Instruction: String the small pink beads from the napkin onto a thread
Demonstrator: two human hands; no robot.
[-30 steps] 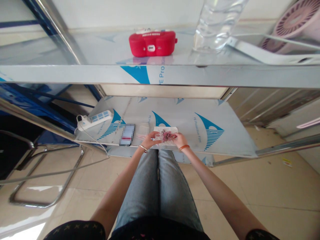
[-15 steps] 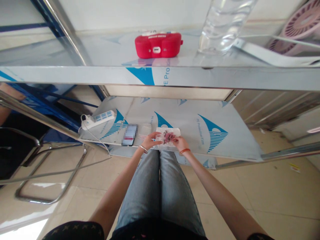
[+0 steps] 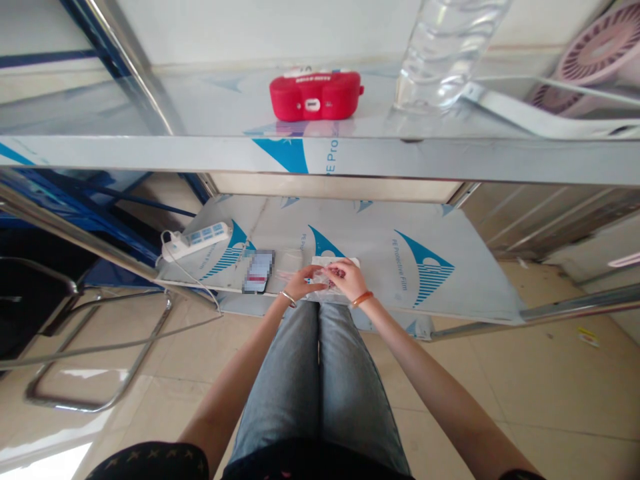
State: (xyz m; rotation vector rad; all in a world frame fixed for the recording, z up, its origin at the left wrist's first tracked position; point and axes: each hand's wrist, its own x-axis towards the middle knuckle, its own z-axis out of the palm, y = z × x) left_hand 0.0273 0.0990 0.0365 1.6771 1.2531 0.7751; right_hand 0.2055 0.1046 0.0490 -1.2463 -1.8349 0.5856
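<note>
My left hand is curled at the left edge of a crinkled clear plastic bag, its thumb and fingers gripping the film. My right hand reaches across the bag, fingertips pinched together close to my left fingers. What that pinch holds is too small to make out. A cluster of dark red beads shows partly beneath my right fingers, which hide the rest. Under the beads and bag lies a white sheet or tray on the lower shelf.
On the film-covered lower shelf lie a phone, a clear plastic packet and a white power strip. The upper shelf overhangs, carrying a red case, a water bottle and a pink fan.
My right hand has moved left over the beads, covering most of them, and its fingertips now meet near my left fingers. My left hand stays at the bag.
</note>
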